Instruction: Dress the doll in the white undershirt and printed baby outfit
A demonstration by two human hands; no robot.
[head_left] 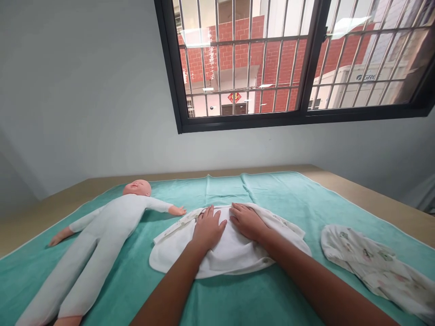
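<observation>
While the broad white cloth garment (231, 249) with patterned edges lies on the plain teal fabric (231, 299), its long axis running nine to three o'clock, the left hand (208, 226) and right hand (248, 221), neither nearer, rest flat on its twelve-o'clock half, fingers unclenched.
</observation>
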